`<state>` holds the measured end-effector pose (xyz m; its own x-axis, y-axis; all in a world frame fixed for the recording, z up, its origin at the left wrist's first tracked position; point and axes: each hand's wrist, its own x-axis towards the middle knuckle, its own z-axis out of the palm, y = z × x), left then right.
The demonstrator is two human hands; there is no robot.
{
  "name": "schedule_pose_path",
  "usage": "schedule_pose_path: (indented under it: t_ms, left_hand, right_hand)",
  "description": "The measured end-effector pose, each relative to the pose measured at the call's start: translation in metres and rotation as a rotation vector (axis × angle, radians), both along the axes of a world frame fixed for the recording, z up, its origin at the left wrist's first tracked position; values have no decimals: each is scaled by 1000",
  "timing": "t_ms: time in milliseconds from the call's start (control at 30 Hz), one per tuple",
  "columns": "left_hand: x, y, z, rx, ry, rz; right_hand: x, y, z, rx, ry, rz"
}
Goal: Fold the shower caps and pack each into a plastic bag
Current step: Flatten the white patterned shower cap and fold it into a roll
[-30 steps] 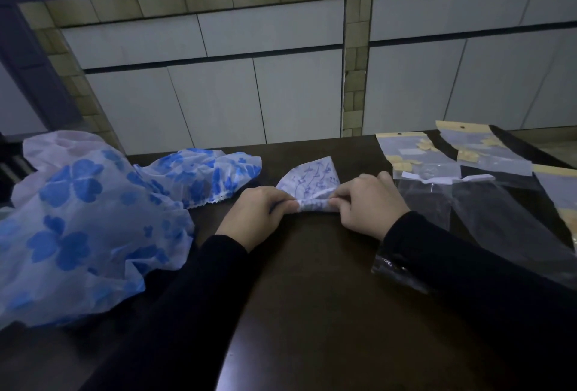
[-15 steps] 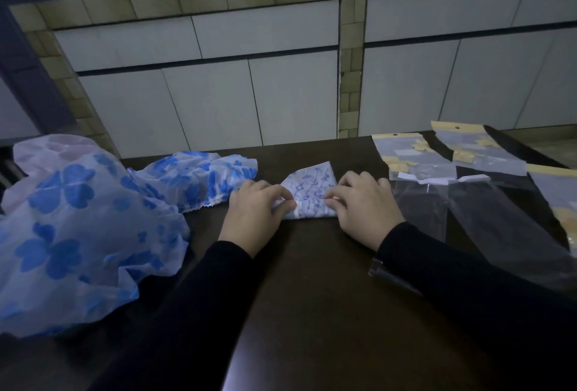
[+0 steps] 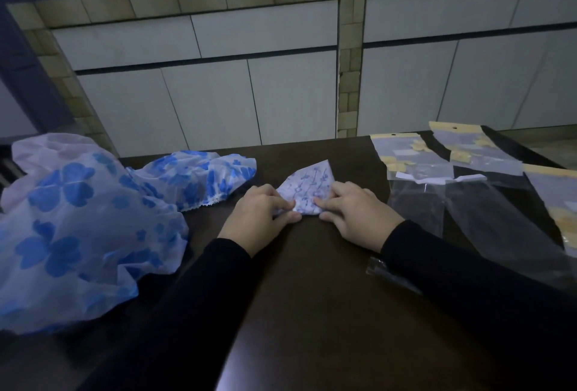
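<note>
A small white shower cap with a fine purple pattern lies folded into a wedge on the dark table. My left hand pinches its left lower corner and my right hand presses its right lower edge. Both hands rest on the tabletop, their fingertips almost meeting over the cap. Clear plastic bags with yellow headers lie flat to the right of my right hand.
Two loose shower caps with blue flower prints sit at the left: a large one and a smaller one. More clear bags spread to the table's right edge. A tiled wall with white panels stands behind the table.
My hands have moved closer together over the cap's lower edge, and the cap now lies flatter and narrower. The other caps and bags have not moved.
</note>
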<state>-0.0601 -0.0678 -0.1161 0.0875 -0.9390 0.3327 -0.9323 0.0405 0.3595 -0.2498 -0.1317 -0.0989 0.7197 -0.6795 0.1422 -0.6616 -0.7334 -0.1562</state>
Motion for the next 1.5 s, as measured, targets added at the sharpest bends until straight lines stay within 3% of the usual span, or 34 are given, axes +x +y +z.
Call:
schedule_pose_path:
  t_ms: [400,633,800,967,1167,1300,1500]
  left_hand:
    - [-1,5,3,-51,-119,-35]
    - [4,4,9,9,-85,-29]
    - [4,3,12,22,59,14]
    - [2,3,13,36,118,77]
    - [-4,-1,11,-10,70,141]
    - [-6,0,8,-101,-28,136]
    - [-11,2,10,-96,-52,-69]
  right_hand:
    - [-6,-7,-6,-15,-170,42]
    - [-4,-9,-4,19,-192,24]
    - [-1,-12,0,93,-176,-17]
    - [3,-12,3,-48,-67,-117]
    - [7,-10,-3,-105,-211,-236]
    - [6,-10,-5,-259,-209,-176]
    - [8,-8,-5,-220,-237,85]
